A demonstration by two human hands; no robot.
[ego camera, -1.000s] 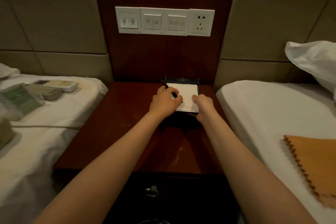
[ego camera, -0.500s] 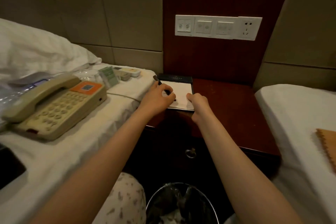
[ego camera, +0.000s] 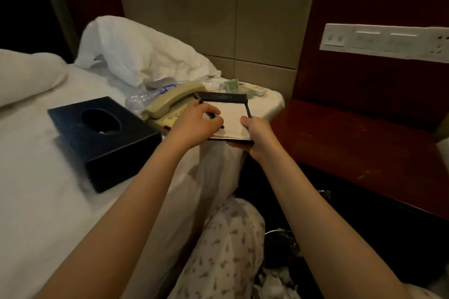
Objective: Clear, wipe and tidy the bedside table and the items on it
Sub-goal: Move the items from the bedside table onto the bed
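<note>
Notepad (ego camera: 234, 114): white sheet in a black holder with a dark band along its far edge. It is held level in the air by both hands, over the corner of the bed (ego camera: 36, 177) and just left of the bench (ego camera: 352, 143), not touching the bench top.

Pen (ego camera: 213, 118): dark, lying slantwise across the pad's left half, its far end sticking out past the pad's far left corner.

Left hand (ego camera: 194, 125): fingers curled over the pen, pinning it to the sheet at the pad's left edge.

Right hand (ego camera: 257, 136): fingers curled under the pad's near right corner, thumb on top, gripping it.

Bench: dark red wood with a glossy top, between the bed and a wood wall panel.

Phone (ego camera: 167, 104): beige, handset on its cradle, on the bed just behind the left hand.

Tissue box (ego camera: 102, 138): black with an oval opening, on the bed left of the phone.

Pillow (ego camera: 145, 51): white and crumpled, against the padded headboard (ego camera: 218, 19).

Green packet (ego camera: 230, 85): beyond the pad with other small items near the bed's corner; details unclear.

Switch panel (ego camera: 384, 41): white, on the wall above the bench.

Bin (ego camera: 279, 247): on the floor below, beside a patterned trouser leg (ego camera: 226, 250).
</note>
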